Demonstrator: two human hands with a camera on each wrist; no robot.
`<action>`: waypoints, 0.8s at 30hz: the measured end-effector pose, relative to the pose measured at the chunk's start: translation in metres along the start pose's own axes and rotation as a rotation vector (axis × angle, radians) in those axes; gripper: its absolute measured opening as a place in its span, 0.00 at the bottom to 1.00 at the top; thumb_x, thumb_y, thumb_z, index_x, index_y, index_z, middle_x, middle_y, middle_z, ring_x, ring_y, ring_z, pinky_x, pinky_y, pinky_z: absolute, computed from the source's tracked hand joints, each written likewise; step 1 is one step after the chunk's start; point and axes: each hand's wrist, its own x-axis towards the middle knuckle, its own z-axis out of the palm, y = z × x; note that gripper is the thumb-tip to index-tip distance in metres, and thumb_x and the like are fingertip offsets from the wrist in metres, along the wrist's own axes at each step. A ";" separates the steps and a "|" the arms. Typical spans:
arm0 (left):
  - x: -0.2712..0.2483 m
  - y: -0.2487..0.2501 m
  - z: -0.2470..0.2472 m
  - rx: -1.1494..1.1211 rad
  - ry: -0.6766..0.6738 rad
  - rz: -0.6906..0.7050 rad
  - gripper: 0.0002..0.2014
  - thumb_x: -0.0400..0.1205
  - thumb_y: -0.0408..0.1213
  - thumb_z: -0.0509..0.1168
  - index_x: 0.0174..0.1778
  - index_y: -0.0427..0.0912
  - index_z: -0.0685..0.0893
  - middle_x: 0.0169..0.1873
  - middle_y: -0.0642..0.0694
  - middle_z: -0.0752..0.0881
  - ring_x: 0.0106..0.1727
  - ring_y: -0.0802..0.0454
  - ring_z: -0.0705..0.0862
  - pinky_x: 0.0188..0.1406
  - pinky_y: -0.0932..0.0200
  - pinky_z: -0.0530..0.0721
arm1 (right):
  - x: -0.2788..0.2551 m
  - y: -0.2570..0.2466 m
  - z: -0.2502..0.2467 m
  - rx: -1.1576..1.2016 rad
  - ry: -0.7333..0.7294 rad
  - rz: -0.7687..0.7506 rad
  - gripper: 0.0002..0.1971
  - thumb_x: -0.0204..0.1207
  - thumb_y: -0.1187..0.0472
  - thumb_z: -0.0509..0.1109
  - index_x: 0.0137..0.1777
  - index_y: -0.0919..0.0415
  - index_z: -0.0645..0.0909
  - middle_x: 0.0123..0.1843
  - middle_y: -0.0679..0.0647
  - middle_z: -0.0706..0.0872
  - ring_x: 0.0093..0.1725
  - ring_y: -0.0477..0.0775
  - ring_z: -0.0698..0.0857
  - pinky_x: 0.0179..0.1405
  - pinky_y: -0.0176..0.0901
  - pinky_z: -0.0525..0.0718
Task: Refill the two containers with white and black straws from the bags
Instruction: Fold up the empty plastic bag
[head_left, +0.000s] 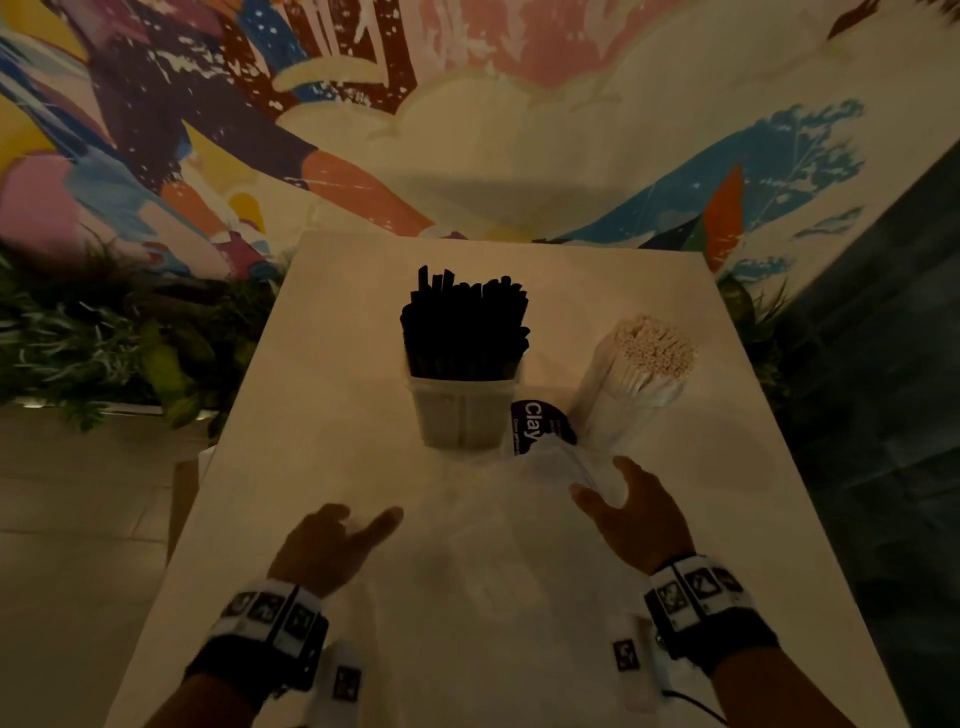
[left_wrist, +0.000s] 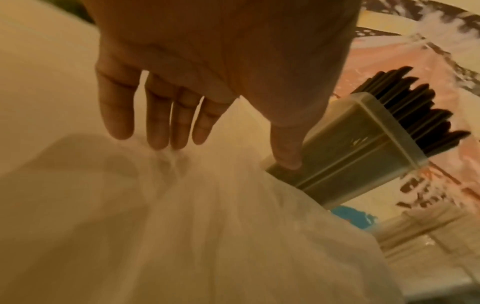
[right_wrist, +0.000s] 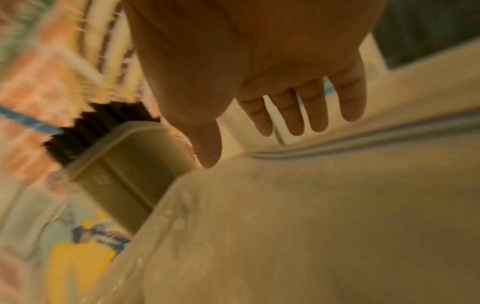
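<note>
A square translucent container (head_left: 464, 415) packed with black straws (head_left: 464, 327) stands mid-table. To its right a clear round container (head_left: 618, 415) holds white straws (head_left: 652, 345). A crumpled clear plastic bag (head_left: 493, 525) lies in front of both, and I cannot tell what is in it. My left hand (head_left: 358, 525) hovers over the bag's left part with fingers straight; in the left wrist view its fingertips (left_wrist: 166, 142) just meet the bag (left_wrist: 207, 226). My right hand (head_left: 608, 483) is spread over the bag's far right end, holding nothing.
A purple label reading "Clay" (head_left: 535, 423) sits between the two containers. The white table (head_left: 322, 389) is narrow, with green plants (head_left: 104, 338) to the left, a painted wall (head_left: 467, 130) behind and a dark floor (head_left: 883, 415) to the right.
</note>
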 end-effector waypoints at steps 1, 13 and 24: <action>-0.001 0.004 0.006 -0.050 0.004 -0.043 0.60 0.51 0.84 0.58 0.75 0.49 0.68 0.73 0.44 0.73 0.71 0.43 0.73 0.70 0.50 0.71 | 0.003 0.007 0.006 0.041 -0.054 0.055 0.45 0.70 0.31 0.66 0.81 0.54 0.59 0.79 0.58 0.69 0.75 0.61 0.72 0.73 0.53 0.71; -0.033 0.053 0.011 -0.846 0.050 0.065 0.13 0.73 0.44 0.75 0.44 0.38 0.85 0.43 0.35 0.88 0.45 0.37 0.87 0.53 0.40 0.85 | -0.009 0.029 -0.002 0.707 -0.149 0.068 0.14 0.67 0.73 0.76 0.53 0.68 0.84 0.49 0.64 0.89 0.45 0.62 0.87 0.42 0.51 0.86; -0.071 0.088 -0.016 -1.221 -0.140 0.264 0.07 0.72 0.27 0.68 0.29 0.40 0.84 0.28 0.41 0.83 0.28 0.47 0.82 0.30 0.59 0.85 | -0.039 0.032 -0.059 1.322 -0.262 -0.047 0.33 0.38 0.55 0.89 0.47 0.67 0.87 0.37 0.59 0.91 0.35 0.56 0.90 0.29 0.42 0.87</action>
